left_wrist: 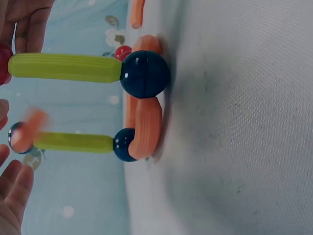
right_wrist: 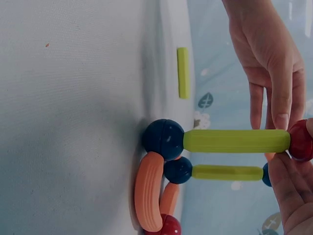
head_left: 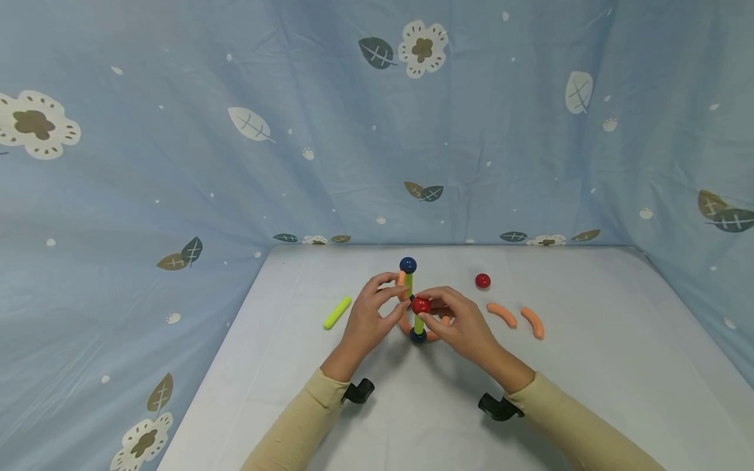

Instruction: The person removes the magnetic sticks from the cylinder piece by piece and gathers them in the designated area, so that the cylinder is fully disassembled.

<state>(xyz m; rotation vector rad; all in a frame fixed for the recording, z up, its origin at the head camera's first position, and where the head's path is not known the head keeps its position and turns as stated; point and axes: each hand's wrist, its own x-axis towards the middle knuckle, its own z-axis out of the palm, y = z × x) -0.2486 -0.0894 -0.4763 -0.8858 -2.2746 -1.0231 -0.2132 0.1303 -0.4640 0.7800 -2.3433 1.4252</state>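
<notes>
Leftmost, at nine o'clock from the ball-and-rod frame [head_left: 419, 324], a loose lime-green straight rod [head_left: 338, 313] lies on the white tabletop [head_left: 618, 327], probably set there within easy reach. Next, also from the nine o'clock side, the left hand [head_left: 366, 314] reaches in, its bent fingers spaced about an upper orange curved rod [head_left: 402, 278] beside the top navy ball [head_left: 408, 265]; I cannot tell whether the fingertips pinch that rod or merely surround it. The frame stands on the table, its farther green post [head_left: 409, 284] near twelve o'clock from the nearer one, both upright on navy balls with orange curves at the base. The right hand [head_left: 468, 325], coming in from four o'clock, pinches a red ball [head_left: 421, 305] atop the nearer post, seemingly to steady it. At two o'clock sits a loose red ball [head_left: 483, 281]; at three lie one loose orange curve [head_left: 502, 314] and another loose curve [head_left: 533, 323], perhaps apart to give the hands room. Counted, there are three green rods, three navy balls, at least five orange curves and two red balls, plus a base red ball [right_wrist: 168, 226] that seems a third.
</notes>
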